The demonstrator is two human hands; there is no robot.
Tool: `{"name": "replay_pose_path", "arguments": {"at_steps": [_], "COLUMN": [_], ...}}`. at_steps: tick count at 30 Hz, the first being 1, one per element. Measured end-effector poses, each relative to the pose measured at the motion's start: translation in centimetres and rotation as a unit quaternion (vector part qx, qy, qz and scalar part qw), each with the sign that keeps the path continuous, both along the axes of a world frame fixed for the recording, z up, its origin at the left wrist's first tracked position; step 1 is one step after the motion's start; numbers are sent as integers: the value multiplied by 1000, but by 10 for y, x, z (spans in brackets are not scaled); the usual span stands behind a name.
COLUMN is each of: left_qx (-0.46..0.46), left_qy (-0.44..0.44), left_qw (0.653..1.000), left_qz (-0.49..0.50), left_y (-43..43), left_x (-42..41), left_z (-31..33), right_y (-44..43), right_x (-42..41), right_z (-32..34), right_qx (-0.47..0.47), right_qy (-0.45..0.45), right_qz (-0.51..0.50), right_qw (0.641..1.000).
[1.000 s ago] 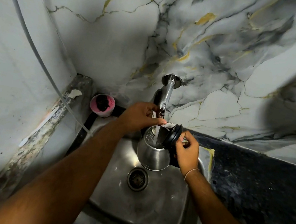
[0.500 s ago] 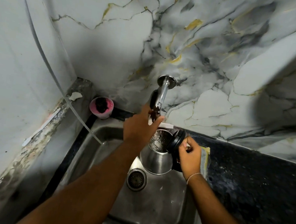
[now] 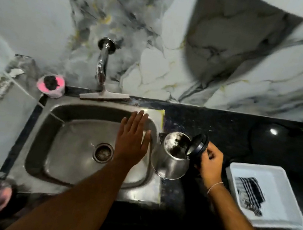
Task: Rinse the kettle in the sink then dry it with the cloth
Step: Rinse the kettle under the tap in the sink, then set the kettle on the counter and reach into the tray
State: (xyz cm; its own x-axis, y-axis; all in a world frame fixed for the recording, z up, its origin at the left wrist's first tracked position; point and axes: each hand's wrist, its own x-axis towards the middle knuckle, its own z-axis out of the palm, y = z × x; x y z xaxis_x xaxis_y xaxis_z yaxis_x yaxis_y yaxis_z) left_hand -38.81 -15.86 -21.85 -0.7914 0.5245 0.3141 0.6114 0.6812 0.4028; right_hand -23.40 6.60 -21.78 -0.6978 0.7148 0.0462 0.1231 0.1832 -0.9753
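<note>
We hold the kettle (image 3: 171,159) by its handle in our right hand (image 3: 211,162), fingers wrapped tight; it sits at 3 o'clock of the sink (image 3: 90,164), over the rim and counter (image 3: 222,128), lid (image 3: 197,147) flipped open, body tilted a bit. Left hand (image 3: 133,139) is flat, fingers spread wide, holding nothing, hovering over the basin. Risks, as we judge: a wet handle could slip and the kettle would bang the steel rim; leftover water inside may spill on the counter if we tip it further; the open lid could flop shut on our fingers. Inside of the kettle looks shiny and dark, water level unclear. Tray (image 3: 267,195) at 4 o'clock holds the striped cloth (image 3: 248,193), well apart from the kettle. Pink cup (image 3: 51,86) at 10 o'clock holds a dark scrubber-like lump. Basin is wet, with only the drain (image 3: 103,153).
</note>
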Motion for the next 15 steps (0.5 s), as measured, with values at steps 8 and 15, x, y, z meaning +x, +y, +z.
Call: {"name": "replay_pose_path", "arguments": {"at_steps": [8, 15], "left_qx": [-48, -69], "left_qy": [-35, -72], "left_qw": [994, 987], "left_qz": [-87, -130], "left_y": [15, 52], "left_x": [101, 210], "left_z": [-4, -11], "right_y": [16, 49], "right_x": [138, 270], "right_z": [27, 31], "right_qx": [59, 67], "right_qy": [-24, -54], "right_qz": [-39, -86], "right_qw": [997, 993]}}
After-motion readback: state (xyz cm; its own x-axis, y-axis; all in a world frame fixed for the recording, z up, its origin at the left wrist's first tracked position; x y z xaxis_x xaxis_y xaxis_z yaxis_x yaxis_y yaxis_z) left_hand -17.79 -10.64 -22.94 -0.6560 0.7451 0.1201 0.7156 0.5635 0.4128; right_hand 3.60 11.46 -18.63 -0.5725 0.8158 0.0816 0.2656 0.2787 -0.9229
